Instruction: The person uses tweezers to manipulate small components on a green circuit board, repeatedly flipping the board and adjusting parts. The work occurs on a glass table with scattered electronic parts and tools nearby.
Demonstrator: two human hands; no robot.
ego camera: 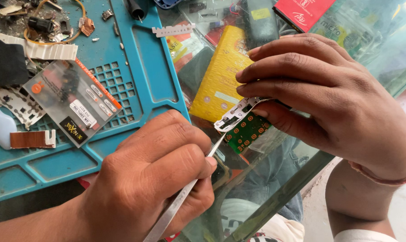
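My right hand [328, 98] holds a small green circuit board [247, 133] with gold contact pads, pinched between thumb and fingers. A white keypad membrane [235, 115] is peeling up off the board's top. My left hand [153, 179] grips metal tweezers [178, 201]. Their tip reaches up to the lower edge of the white membrane. Both hands hover above a glass counter top [274, 197].
A blue plastic work tray [135, 76] lies at the left with a clear parts packet [73, 101], a white keypad sheet [17, 105], scrap parts and an orange wire loop [55, 41]. Under the glass sit a yellow box [221, 74] and a red box [301, 12].
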